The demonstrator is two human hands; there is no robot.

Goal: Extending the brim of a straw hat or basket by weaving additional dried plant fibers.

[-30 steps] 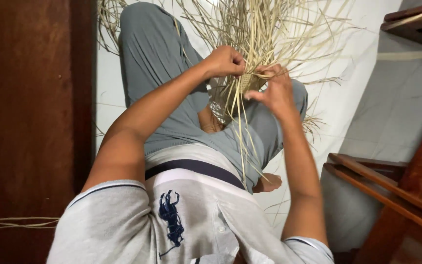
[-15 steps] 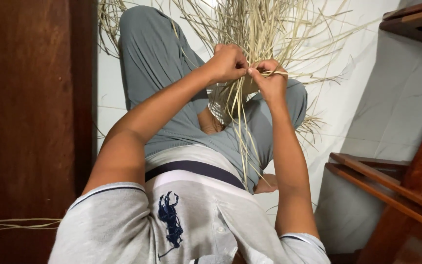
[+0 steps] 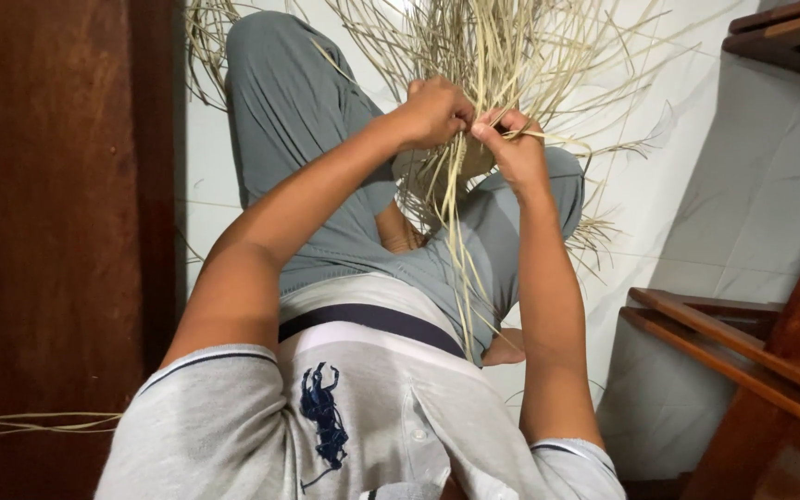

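Hands met over our lap, close together and almost touching. Our left hand (image 3: 435, 111) was clenched on a bunch of pale straw strands (image 3: 502, 56), knuckles up, at the near edge of a small woven piece (image 3: 437, 171) that sat between the two wrists. Our right hand (image 3: 511, 148) pinched a single strand between thumb and fingers, just beside the left fist. Long loose strands hung down from the grip across our grey trousers (image 3: 298, 111), and many more fanned away over the white floor (image 3: 659, 185). A dark wooden panel (image 3: 48, 204) stood along the left. Wooden rails (image 3: 733, 343) lay to the right, well apart from the work.
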